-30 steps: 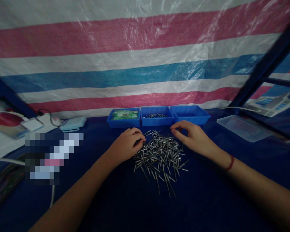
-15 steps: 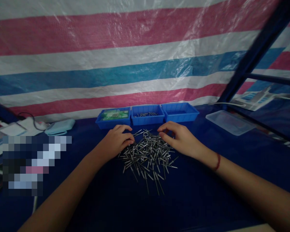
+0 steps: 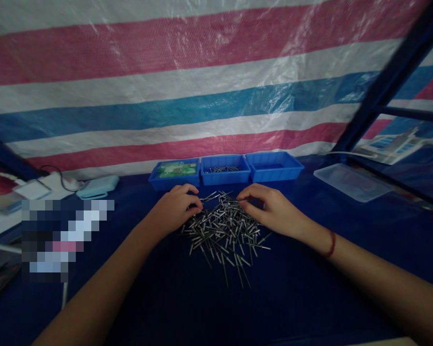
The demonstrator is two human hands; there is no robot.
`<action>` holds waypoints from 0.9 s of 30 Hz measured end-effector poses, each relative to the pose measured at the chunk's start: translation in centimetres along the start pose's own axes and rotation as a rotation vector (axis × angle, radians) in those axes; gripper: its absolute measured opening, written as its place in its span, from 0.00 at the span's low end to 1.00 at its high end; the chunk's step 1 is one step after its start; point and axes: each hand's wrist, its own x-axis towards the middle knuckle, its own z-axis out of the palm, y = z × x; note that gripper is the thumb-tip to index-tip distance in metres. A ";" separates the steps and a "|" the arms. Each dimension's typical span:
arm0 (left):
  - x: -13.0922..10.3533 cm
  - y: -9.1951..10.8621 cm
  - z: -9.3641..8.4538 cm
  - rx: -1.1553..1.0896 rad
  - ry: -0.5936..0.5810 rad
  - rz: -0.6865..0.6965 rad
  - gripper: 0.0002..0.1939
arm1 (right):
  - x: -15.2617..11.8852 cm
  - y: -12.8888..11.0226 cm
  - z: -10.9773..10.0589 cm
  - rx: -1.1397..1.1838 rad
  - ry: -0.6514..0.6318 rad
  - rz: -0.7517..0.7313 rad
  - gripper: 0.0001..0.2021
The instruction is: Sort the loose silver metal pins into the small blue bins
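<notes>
A loose heap of silver blind rivets (image 3: 225, 226), with long thin stems, lies on the dark blue table. My left hand (image 3: 176, 204) rests at the heap's upper left edge, thumb and forefinger apart, with no rivet visible between them. Across from it, my right hand (image 3: 267, 204) is at the upper right edge, fingers curved and a gap showing between thumb and forefinger. Both sets of fingertips are close to the rivets; whether they touch them I cannot tell. Behind the heap, the middle blue bin (image 3: 225, 178) holds several similar metal pieces.
The left blue bin (image 3: 175, 181) contains green-and-clear packets; a third blue bin (image 3: 274, 173) stands at its right. A translucent lid (image 3: 351, 181) lies on the right. A light blue case (image 3: 99, 186) and white cables are at left. A striped sheet (image 3: 202, 91) hangs behind.
The view has shifted slightly, so the bins and heap appear a little farther right. Both hands keep nearly the same pose beside the rivets.
</notes>
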 end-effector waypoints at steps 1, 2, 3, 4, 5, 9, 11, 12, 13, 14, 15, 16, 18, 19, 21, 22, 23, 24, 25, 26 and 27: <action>0.0 0.1 0.1 0.006 0.003 -0.001 0.05 | 0.0 0.0 0.0 0.002 -0.003 0.001 0.07; 0.0 0.2 0.1 0.013 0.007 0.000 0.06 | 0.0 0.0 0.0 0.005 -0.006 0.000 0.07; 0.0 0.3 0.2 0.022 0.013 0.003 0.06 | 0.0 0.0 0.0 0.007 -0.007 -0.002 0.07; 0.0 0.4 0.2 0.031 0.022 0.005 0.07 | 0.0 0.0 0.0 0.008 -0.006 -0.006 0.07; 0.0 0.6 0.2 0.042 0.032 0.003 0.07 | 0.1 0.0 0.0 0.009 -0.002 -0.010 0.07; 0.0 2.2 -0.4 0.102 0.141 0.030 0.08 | 0.0 -0.7 0.2 0.032 0.033 -0.027 0.06; 0.0 3.6 -0.8 0.118 0.225 0.094 0.06 | -0.2 -1.3 0.3 0.072 0.036 -0.034 0.07; 0.0 4.4 -1.0 0.119 0.262 0.128 0.06 | -0.3 -1.7 0.3 0.095 0.030 -0.036 0.07; -0.1 5.1 -1.2 0.118 0.292 0.159 0.06 | -0.4 -2.0 0.4 0.118 0.019 -0.034 0.08; -0.1 5.8 -1.2 0.118 0.318 0.180 0.06 | -0.5 -2.4 0.5 0.138 0.004 -0.030 0.08; -0.1 6.4 -1.3 0.116 0.341 0.195 0.07 | -0.6 -2.6 0.5 0.159 -0.012 -0.025 0.08; -0.2 6.8 -1.3 0.109 0.361 0.206 0.07 | -0.7 -2.8 0.6 0.181 -0.025 -0.016 0.08; -0.3 7.4 -1.2 0.064 0.400 0.198 0.06 | -0.8 -3.0 0.7 0.238 -0.035 0.016 0.09; -0.3 7.5 -1.1 0.013 0.420 0.176 0.06 | -0.9 -3.0 0.8 0.273 -0.032 0.037 0.09; -0.4 7.5 -0.8 -0.147 0.455 0.093 0.09 | -1.0 -3.0 0.9 0.346 -0.023 0.084 0.09; -0.4 7.5 -0.7 -0.241 0.465 0.048 0.11 | -1.0 -2.9 1.0 0.379 -0.028 0.104 0.09; -0.4 7.5 -0.5 -0.332 0.469 0.010 0.11 | -1.0 -2.9 1.0 0.409 -0.035 0.118 0.09; -0.4 7.5 -0.4 -0.410 0.467 -0.018 0.10 | -1.0 -2.9 1.1 0.435 -0.046 0.125 0.09; -0.4 7.5 -0.3 -0.470 0.461 -0.034 0.08 | -1.1 -2.9 1.1 0.454 -0.054 0.128 0.09; -0.4 7.6 -0.2 -0.512 0.458 -0.039 0.06 | -1.1 -2.9 1.1 0.470 -0.059 0.126 0.09; -0.4 7.7 -0.2 -0.541 0.457 -0.039 0.04 | -1.1 -3.0 1.2 0.484 -0.058 0.122 0.09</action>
